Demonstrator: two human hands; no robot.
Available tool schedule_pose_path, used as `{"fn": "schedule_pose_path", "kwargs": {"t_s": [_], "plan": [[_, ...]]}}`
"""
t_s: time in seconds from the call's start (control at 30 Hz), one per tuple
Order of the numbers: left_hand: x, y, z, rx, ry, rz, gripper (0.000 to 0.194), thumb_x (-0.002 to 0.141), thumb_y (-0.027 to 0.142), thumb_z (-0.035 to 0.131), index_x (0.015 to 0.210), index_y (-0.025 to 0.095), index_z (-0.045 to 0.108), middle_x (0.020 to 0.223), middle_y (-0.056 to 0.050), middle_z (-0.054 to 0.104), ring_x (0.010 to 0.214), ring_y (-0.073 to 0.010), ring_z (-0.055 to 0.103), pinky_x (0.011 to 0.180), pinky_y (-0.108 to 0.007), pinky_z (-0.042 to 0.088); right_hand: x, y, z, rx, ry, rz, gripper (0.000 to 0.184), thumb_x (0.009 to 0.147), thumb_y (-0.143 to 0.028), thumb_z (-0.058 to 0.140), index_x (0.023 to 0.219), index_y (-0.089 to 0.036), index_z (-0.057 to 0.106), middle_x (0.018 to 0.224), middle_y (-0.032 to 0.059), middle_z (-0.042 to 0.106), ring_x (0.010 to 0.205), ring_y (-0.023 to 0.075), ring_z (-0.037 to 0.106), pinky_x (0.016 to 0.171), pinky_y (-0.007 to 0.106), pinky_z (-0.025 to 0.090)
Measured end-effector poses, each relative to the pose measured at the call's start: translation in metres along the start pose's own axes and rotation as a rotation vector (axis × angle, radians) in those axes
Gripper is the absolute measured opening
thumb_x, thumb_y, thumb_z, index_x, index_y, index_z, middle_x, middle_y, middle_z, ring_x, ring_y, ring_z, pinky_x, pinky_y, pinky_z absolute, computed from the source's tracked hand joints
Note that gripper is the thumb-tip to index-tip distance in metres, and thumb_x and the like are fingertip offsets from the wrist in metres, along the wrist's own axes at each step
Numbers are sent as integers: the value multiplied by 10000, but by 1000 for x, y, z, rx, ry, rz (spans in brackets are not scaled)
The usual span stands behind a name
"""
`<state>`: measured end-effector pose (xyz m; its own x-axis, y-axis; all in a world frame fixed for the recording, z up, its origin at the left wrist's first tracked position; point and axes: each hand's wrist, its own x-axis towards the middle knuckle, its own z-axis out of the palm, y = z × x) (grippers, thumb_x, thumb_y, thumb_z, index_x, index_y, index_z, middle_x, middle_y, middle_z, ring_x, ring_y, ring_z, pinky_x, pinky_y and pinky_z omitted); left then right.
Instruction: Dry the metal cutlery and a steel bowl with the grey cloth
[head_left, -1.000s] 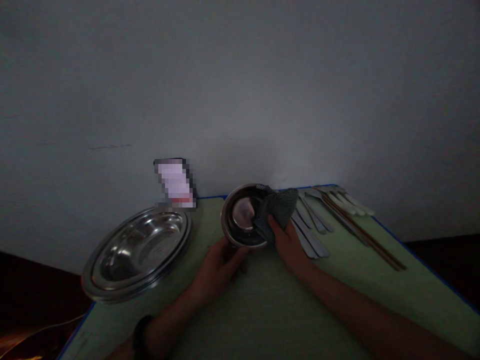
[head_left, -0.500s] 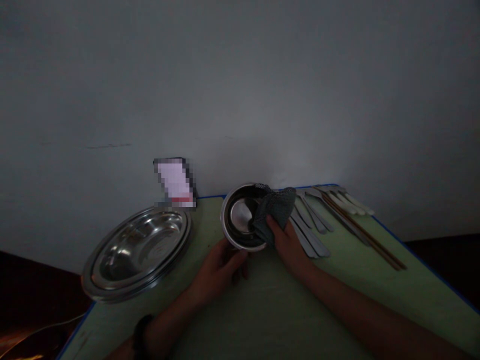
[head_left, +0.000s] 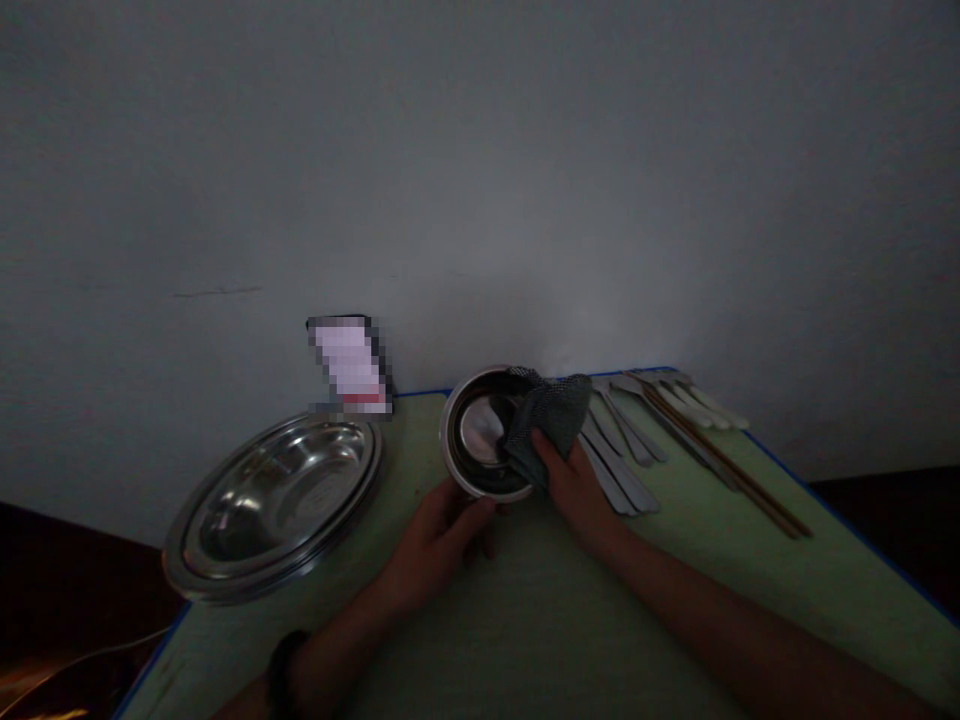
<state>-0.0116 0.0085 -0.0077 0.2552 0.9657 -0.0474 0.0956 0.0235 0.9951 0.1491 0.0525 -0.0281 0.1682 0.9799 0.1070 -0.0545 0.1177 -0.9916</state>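
A round steel bowl (head_left: 480,430) is tilted so that its inside faces me. My left hand (head_left: 446,535) grips its lower rim, thumb on the near edge and the other fingers partly hidden beneath. A dark grey checked cloth (head_left: 551,415) is bunched in my right hand (head_left: 574,485), which presses it into the right side of the bowl and over the rim. Part of the cloth reaches inside the bowl. The right fingers are mostly covered by the cloth.
Stacked oval steel basins (head_left: 277,500) stand on the green table (head_left: 540,620) at left. Behind them a phone (head_left: 349,360) with a blurred screen leans on the wall. Metal cutlery (head_left: 622,480), brown chopsticks (head_left: 731,465) and white-handled utensils (head_left: 701,405) lie at right.
Almost nothing differs. The bowl and the cloth sit nearly where they were, with only a very slight shift of the bowl in my hands.
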Motion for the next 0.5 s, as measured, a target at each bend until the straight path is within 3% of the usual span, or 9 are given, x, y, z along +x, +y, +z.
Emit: {"fn": "schedule_pose_path", "kwargs": {"t_s": [0.27,0.5], "plan": [[7,-17,-9,-291,-153,-42,496,821,581,401,811,138,624,557,-37,634,451,-135,553,407,-215,384,-1,-4,0,-12,4,-5,462,767,-479,548,1091,-156,614,1129,99,641,1095,263,543,1008,436,336],[10,-14,-8,-290,-159,-109,601,771,665,376,771,130,650,503,-44,612,415,-139,530,387,-225,353,-2,-5,0,1,-25,0,442,783,-469,530,1079,-152,619,1113,99,648,1081,258,556,995,426,352]]}}
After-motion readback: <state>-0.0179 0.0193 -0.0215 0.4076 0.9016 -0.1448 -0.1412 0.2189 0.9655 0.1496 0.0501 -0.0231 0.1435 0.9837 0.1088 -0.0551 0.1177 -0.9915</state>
